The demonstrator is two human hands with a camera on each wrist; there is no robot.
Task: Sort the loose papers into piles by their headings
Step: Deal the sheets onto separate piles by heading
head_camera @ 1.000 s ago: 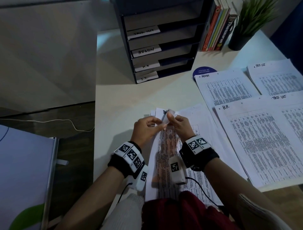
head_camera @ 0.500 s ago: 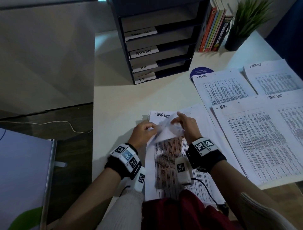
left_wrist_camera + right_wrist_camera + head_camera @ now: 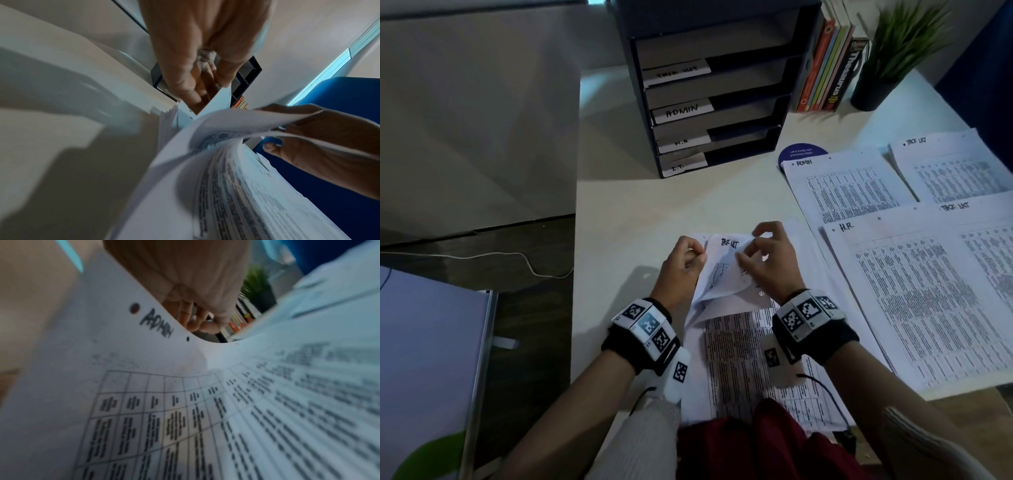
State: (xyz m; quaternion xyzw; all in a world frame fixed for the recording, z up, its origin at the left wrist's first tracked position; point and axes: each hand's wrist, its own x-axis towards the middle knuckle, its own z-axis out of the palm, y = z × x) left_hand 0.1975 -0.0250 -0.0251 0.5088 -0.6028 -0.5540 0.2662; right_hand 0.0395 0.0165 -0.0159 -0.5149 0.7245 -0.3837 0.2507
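Note:
A stack of loose printed papers (image 3: 739, 359) lies on the white table right in front of me. At its far end my left hand (image 3: 683, 263) pinches the left corner of a raised sheet (image 3: 218, 99). My right hand (image 3: 770, 263) pinches the top edge of a sheet that bows up off the stack (image 3: 226, 123). Between the hands a heading reads TASK LIST (image 3: 729, 243). In the right wrist view a sheet headed ADMIN (image 3: 144, 369) curves up under my right hand (image 3: 185, 280). I cannot tell which of the two sheets lies on top.
Sorted piles lie to the right: ADMIN (image 3: 842, 185), TASK LIST (image 3: 955, 168), H.R. (image 3: 914, 301) and another TASK LIST (image 3: 989, 240). A dark tray organizer (image 3: 715, 102) with labelled slots stands behind, beside books (image 3: 828, 68) and a potted plant (image 3: 893, 51). The table's left edge (image 3: 575, 308) is close.
My hands, pinched together over the stack's top a second ago, have moved apart. The TASK LIST heading has come into view and a sheet has bowed up between them.

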